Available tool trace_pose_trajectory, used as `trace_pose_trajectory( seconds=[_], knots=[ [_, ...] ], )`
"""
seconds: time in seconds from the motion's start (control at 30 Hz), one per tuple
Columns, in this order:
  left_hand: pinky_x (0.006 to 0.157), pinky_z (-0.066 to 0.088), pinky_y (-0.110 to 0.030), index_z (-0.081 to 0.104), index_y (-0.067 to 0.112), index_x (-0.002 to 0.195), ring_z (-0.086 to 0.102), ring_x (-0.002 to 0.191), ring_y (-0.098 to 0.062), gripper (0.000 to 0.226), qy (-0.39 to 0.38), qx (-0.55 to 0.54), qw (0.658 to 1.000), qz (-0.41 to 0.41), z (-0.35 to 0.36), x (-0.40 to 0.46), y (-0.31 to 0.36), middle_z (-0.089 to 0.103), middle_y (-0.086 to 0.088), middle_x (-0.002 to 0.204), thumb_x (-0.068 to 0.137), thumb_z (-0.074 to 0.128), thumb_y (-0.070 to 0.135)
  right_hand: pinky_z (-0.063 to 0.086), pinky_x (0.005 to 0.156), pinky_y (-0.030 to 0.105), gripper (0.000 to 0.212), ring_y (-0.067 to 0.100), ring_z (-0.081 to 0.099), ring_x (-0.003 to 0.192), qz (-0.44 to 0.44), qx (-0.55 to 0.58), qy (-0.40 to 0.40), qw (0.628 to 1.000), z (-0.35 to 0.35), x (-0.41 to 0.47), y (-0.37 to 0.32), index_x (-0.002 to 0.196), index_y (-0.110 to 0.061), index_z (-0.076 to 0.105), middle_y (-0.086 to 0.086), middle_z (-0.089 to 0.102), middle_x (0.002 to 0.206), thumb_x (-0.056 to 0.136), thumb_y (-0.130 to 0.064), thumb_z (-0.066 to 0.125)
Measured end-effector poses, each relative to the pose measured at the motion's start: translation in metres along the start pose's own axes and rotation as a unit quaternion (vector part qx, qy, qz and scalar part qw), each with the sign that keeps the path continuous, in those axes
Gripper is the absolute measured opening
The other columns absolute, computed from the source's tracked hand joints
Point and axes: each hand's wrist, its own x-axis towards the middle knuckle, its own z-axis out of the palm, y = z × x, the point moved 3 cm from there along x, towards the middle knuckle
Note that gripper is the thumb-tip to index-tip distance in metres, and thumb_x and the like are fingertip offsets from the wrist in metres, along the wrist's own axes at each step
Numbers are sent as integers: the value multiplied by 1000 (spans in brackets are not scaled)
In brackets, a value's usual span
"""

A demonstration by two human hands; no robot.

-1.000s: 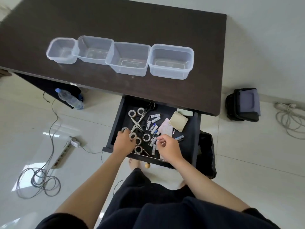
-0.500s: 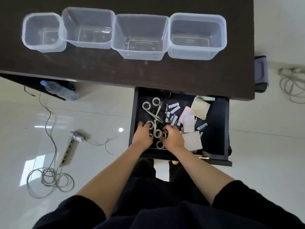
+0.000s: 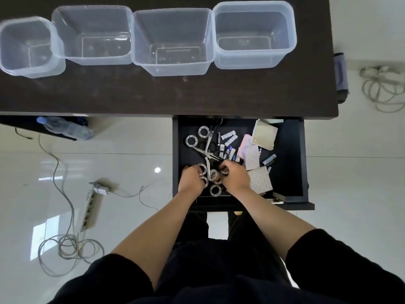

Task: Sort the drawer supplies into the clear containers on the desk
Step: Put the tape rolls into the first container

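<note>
The black drawer (image 3: 291,150) stands pulled out below the desk edge. It holds several tape rolls (image 3: 191,141), scissors (image 3: 208,148), small batteries (image 3: 229,137), and sticky-note pads (image 3: 264,134). My left hand (image 3: 190,177) rests at the drawer's near left with its fingers closed around tape rolls. My right hand (image 3: 235,176) is beside it, fingers curled on another tape roll (image 3: 224,171). A loose roll (image 3: 215,190) lies between my wrists. Several empty clear containers (image 3: 173,64) stand in a row on the dark desk (image 3: 153,95).
A water bottle (image 3: 65,128) lies under the desk on the left. A power strip (image 3: 89,207) and coiled cables (image 3: 68,249) lie on the white floor at left. A dark bag (image 3: 340,77) and a cable coil (image 3: 381,88) sit right of the desk.
The view has moved closer over the desk and drawer. My right hand has shifted left from the batteries to the tape rolls, beside my left hand, and both now close on rolls.
</note>
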Motion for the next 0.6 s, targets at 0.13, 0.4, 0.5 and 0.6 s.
trace_pose_trajectory(
  seconds=[0.13,0.4,0.5,0.6],
  knots=[
    [85,46,-28,62,9,113,59,100,-31,35,17,-11,1000,8,-3,-4,3,55,-16,119,79,56,2,50,67,32,23,21,61,86,9,31,11,999,-8,-2,2,93,-22,62,-2,67,95,75,-9,65],
    [80,43,-25,61,13,112,58,95,-27,35,43,-20,998,37,-12,-22,10,51,-11,119,80,53,1,42,70,25,31,12,53,82,-5,82,50,995,-29,-21,5,107,-20,61,-7,56,91,78,-7,63],
    [80,44,-25,61,13,110,57,93,-26,34,62,-33,997,44,-16,-30,16,52,-11,118,80,53,1,39,69,24,29,14,54,85,-14,80,50,995,-36,-28,4,104,-19,60,-6,57,92,78,-8,62],
    [80,45,-25,61,14,109,57,88,-24,33,89,-52,994,44,-20,-40,21,53,-11,115,80,54,3,38,71,23,30,13,52,85,-28,76,49,996,-44,-34,6,108,-18,61,-1,61,98,79,-12,62]
  ],
)
